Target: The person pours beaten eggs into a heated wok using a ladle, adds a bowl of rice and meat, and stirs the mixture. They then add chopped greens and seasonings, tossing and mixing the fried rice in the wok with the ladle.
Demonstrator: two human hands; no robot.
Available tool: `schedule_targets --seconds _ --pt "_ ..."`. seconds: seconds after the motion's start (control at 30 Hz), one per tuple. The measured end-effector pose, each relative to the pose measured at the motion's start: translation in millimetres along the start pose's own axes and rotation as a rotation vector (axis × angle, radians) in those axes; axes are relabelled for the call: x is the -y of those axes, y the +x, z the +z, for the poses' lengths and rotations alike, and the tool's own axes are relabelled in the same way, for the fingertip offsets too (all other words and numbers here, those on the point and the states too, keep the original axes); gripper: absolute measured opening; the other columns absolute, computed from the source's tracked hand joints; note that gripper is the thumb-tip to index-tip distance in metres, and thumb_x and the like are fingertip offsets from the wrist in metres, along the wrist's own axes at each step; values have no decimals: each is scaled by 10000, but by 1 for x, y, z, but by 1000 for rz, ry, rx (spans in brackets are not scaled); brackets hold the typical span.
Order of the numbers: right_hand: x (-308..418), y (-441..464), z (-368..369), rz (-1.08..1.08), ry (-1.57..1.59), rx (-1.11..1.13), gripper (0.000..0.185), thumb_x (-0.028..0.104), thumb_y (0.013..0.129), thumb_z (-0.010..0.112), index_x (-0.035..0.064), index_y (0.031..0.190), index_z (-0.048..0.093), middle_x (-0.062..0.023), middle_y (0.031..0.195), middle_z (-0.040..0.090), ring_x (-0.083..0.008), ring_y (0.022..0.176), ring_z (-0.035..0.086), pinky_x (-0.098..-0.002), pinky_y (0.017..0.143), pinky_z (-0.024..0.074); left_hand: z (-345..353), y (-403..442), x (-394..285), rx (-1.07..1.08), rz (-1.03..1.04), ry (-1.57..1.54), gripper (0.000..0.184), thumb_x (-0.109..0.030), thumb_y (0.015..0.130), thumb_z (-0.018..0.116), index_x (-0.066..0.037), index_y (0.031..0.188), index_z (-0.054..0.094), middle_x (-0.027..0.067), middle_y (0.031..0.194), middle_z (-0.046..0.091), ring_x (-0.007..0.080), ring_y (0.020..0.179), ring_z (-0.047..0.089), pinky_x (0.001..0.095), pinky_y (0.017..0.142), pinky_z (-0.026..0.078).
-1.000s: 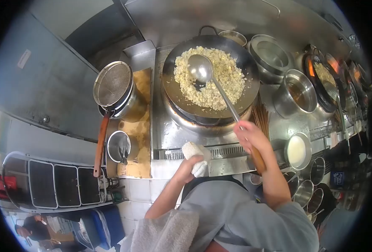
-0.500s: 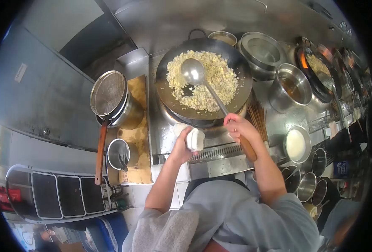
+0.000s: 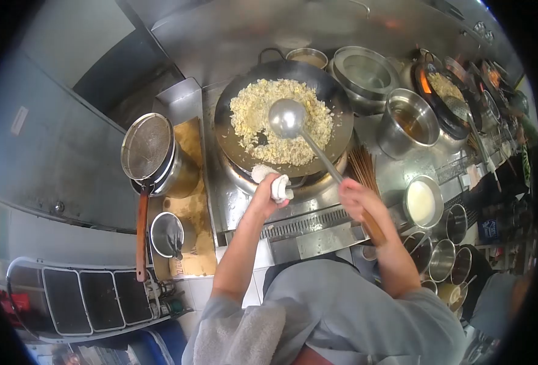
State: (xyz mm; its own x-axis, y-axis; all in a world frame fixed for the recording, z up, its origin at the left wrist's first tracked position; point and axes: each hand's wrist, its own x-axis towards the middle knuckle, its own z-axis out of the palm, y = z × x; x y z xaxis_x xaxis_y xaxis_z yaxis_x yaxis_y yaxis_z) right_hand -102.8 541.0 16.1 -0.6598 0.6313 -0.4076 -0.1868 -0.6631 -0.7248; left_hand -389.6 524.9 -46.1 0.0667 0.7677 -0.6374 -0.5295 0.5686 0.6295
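The right hand (image 3: pixel 358 199) gripped the long-handled ladle (image 3: pixel 287 118) around the upper end of its wooden grip, fingers curled. The ladle's long axis ran diagonally: the bowl end pointed forward and to the left of the right hand, above the fried rice (image 3: pixel 263 103) in the wok (image 3: pixel 330 85), while the butt of the grip pointed back along the right forearm. Contact between bowl and rice could not be determined. The left hand (image 3: pixel 269 198) was closed around a folded white cloth (image 3: pixel 280 190), just in front of the wok's near rim; whether the cloth touched the rim could not be determined. A bundle of thin sticks (image 3: pixel 361 169) stood just beyond the right hand, and a metal bowl of white contents (image 3: pixel 440 198) lay to its right. A mesh strainer (image 3: pixel 146 148) was positioned well left of the left hand, its handle directed toward the person.
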Motion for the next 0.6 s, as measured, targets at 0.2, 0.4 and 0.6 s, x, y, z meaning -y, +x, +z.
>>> schedule_targets --seconds 0.2,0.4,0.6 --pt "27 -27 27 50 -321 -107 120 66 795 538 87 910 511 52 564 398 -45 393 366 -199 314 263 -8 -2 -8 -14 -71 58 203 -391 845 555 -203 902 605 4 829 624 178 794 582 342 595 463" --pt "9 37 11 -46 -282 -42 89 129 884 534 83 961 533 31 630 461 -67 443 434 -239 357 330 -8 10 -4 6 -112 -59 191 -375 820 598 -200 893 619 7 854 641 196 773 593 316 585 461" --pt "4 -74 0 -181 -1284 -88 144 143 892 491 59 927 603 -146 777 622 -256 663 629 -373 604 485 -5 19 -6 123 -104 -191 203 -267 852 545 -111 982 549 85 923 619 240 882 589 400 711 501"
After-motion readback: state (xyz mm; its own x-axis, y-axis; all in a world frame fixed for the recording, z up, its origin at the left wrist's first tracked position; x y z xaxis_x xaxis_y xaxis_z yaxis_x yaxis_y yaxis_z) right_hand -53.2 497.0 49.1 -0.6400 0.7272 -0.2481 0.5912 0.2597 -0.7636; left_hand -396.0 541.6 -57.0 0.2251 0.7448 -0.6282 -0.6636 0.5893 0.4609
